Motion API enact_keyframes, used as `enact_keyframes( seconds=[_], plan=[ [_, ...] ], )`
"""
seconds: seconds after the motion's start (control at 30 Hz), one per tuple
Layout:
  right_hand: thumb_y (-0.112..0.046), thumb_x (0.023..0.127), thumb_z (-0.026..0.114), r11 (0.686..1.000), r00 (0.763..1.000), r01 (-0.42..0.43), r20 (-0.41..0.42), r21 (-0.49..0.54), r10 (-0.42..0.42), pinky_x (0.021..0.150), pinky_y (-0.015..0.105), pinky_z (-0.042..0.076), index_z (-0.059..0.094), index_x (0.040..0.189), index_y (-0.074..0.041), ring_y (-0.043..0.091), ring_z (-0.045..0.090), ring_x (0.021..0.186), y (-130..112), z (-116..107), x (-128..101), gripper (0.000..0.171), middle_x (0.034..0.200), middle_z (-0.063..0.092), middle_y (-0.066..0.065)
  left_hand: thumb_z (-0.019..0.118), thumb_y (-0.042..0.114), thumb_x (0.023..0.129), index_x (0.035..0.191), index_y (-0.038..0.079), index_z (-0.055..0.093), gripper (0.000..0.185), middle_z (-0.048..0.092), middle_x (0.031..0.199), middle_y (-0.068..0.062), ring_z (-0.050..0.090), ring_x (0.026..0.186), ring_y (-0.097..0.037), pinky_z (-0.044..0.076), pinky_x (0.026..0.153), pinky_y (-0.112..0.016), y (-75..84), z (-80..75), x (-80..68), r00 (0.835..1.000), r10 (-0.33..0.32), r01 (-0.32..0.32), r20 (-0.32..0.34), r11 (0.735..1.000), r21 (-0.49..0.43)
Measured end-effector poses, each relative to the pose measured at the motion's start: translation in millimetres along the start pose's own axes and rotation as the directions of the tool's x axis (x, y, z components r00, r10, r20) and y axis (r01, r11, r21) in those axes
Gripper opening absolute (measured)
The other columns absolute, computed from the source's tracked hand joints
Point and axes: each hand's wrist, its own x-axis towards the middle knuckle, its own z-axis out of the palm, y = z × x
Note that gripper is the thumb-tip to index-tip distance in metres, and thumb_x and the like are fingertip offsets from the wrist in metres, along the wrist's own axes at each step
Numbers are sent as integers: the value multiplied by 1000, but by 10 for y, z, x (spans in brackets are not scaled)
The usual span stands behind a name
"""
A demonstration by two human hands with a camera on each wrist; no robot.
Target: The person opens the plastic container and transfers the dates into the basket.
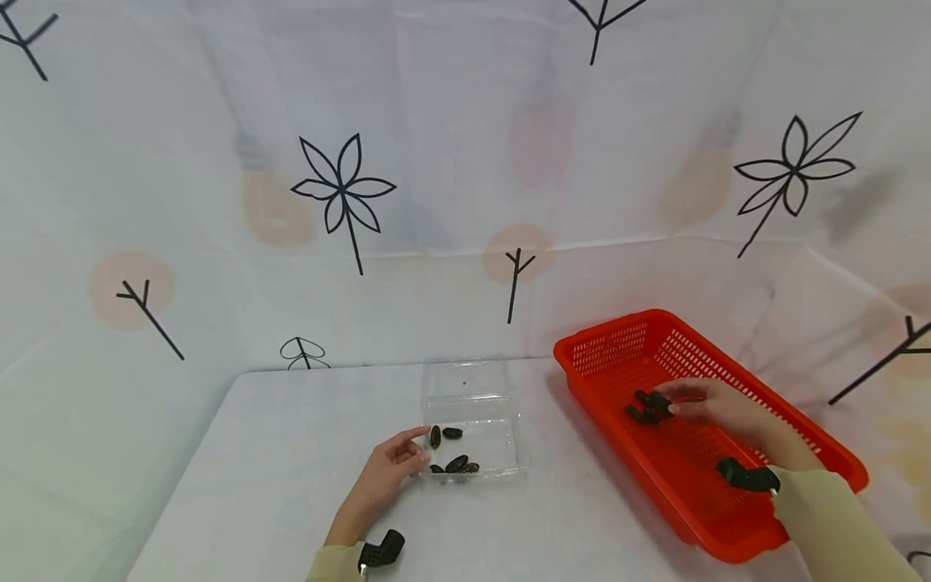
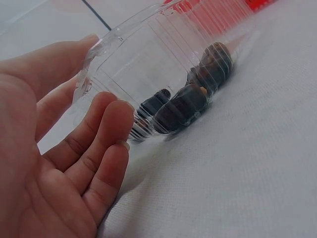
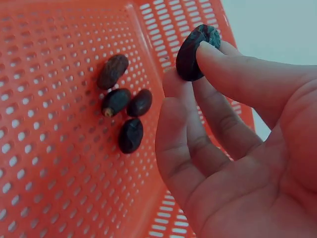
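White cloth covers the table (image 1: pixel 291 453), and printed branches and flowers mark the backdrop (image 1: pixel 342 190) behind it. Toward the left, the left hand (image 1: pixel 385 477) lies with its fingers relaxed and straight, fingertips (image 2: pixel 111 111) against the near left wall of a clear plastic container (image 1: pixel 476 424), holding nothing. Several dark dates (image 1: pixel 454 462) lie inside that container, bunched at its near end, and through the ribbed wall the left wrist view shows them pressed together. Further right sits an orange-red perforated basket (image 1: pixel 800 436), set at a slant on the table. Inside it the right hand (image 1: pixel 716 404) pinches one dark wrinkled date (image 3: pixel 194 52) between thumb and fingers, raised above the basket floor. Four more loose dates (image 3: pixel 124 111) rest on the basket floor just beside that hand, three of them touching.
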Motion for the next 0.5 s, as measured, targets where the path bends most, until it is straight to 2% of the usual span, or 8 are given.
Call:
enact_keyframes(
  seconds=[0.1, 0.33, 0.5],
  plan=[
    [-14, 98, 62, 1000, 1000, 1, -17, -7, -1, 89, 43, 52, 55, 138, 3, 26, 58, 110, 11, -6, -12, 44, 133, 54, 24, 71, 5, 91, 138, 0, 56, 49, 59, 93, -6, 58, 77, -10, 48, 71, -24, 6, -4, -3, 1000, -4, 4, -3, 1000, 5],
    [-19, 97, 65, 988, 989, -72, -137, -139, 53, 84, 42, 52, 58, 134, 3, 34, 58, 107, 12, 16, -49, 43, 128, 58, 22, 70, 5, 92, 138, -2, 54, 50, 60, 93, -4, 59, 77, -10, 49, 71, -24, -16, -1, 2, 1000, -1, 1, -3, 1000, -15],
    [-17, 96, 67, 979, 986, -101, -153, -178, 74, 82, 39, 51, 60, 129, 6, 32, 59, 103, 59, 14, -17, 41, 120, 63, 19, 71, 4, 91, 137, -3, 55, 50, 59, 93, -4, 59, 76, -10, 48, 70, -23, -15, -4, 1, 1000, 7, -7, -5, 1000, -19]
  ],
)
